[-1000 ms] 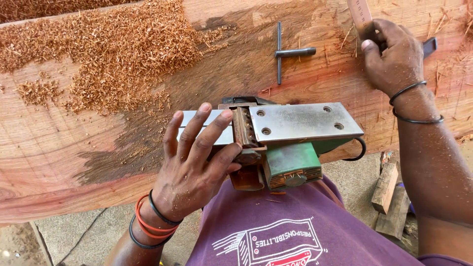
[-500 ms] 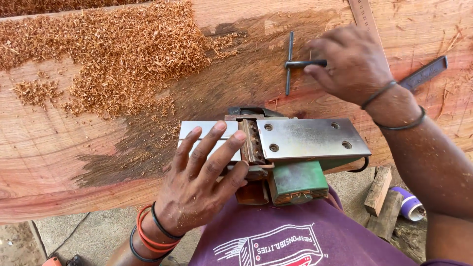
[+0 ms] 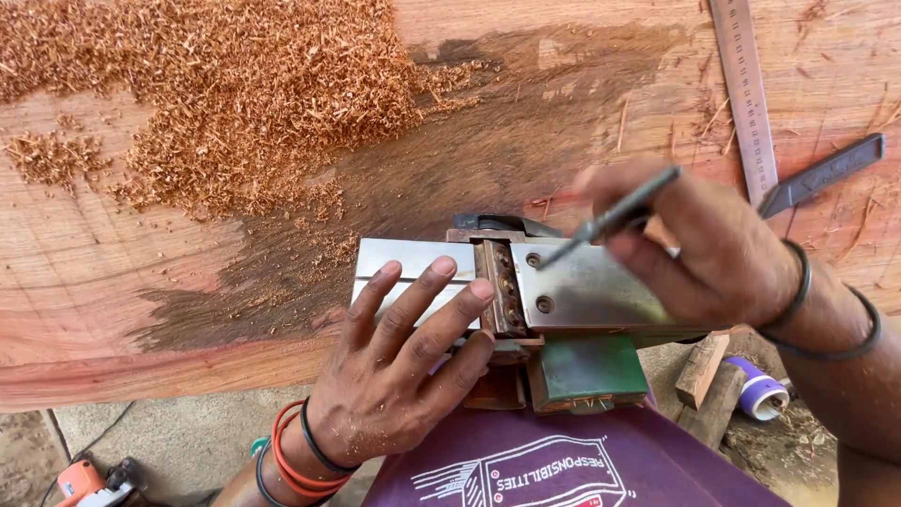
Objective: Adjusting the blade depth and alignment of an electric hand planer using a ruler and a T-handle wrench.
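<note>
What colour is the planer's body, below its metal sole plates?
Green, on the planer's body, seen in the head view just below the shiny sole plates.

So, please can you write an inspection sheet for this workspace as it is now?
Surface: big wood slab, with a dark patch in the middle.
Job's things: planer upside down, sole plate up, at the slab's near edge; T-wrench with its tip near the plate's screws.
Clutter: shavings piled at upper left; steel ruler and dark flat tool at upper right.
Grippers: left hand flat on the plate; right hand holds the T-wrench.
Cables: thin cable on the floor at lower left.
Surroundings: concrete floor, orange tool, wood offcuts, tape roll.
</note>
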